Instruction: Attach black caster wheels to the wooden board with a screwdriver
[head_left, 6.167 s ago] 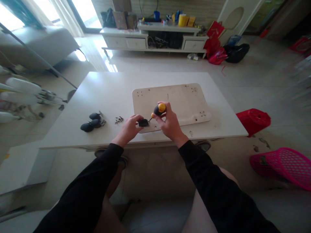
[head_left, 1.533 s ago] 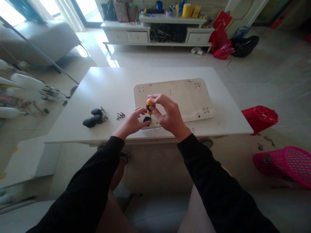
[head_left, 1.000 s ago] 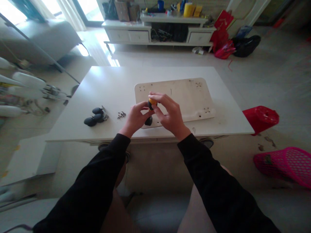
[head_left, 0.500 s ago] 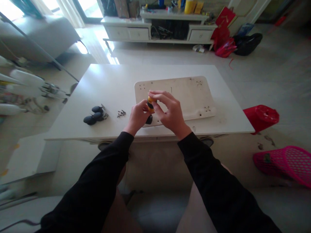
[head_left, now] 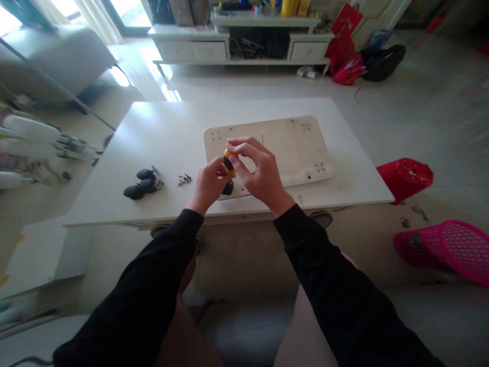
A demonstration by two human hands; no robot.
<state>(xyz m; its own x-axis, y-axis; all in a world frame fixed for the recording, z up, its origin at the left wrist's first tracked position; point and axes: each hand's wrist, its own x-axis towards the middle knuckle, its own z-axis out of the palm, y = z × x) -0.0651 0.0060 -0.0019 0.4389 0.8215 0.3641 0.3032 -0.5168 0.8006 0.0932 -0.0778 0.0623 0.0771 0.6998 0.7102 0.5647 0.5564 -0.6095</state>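
A screwdriver with a yellow and black handle (head_left: 228, 161) stands nearly upright over the near left corner of a cream board (head_left: 290, 148). My right hand (head_left: 259, 165) is closed round the top of the handle with its fingertips. Lower down, my left hand (head_left: 208, 183) pinches around the bottom of the handle; the shaft and tip are hidden. Just beneath the hands is a black caster wheel (head_left: 227, 188), partly covered by the left fingers. Groups of small holes show at the board's other corners.
Left of the board, a small pile of screws (head_left: 184, 180) and several black caster wheels (head_left: 144, 184) lie on the white table (head_left: 164, 122). A red bucket (head_left: 407, 178) and a pink basket (head_left: 443, 250) are on the floor at right. A white cabinet (head_left: 210, 51) stands beyond.
The view has shifted slightly, so everything sits a little further left. The right fingers have turned slightly on the screwdriver handle. Both hands stay at the same corner.
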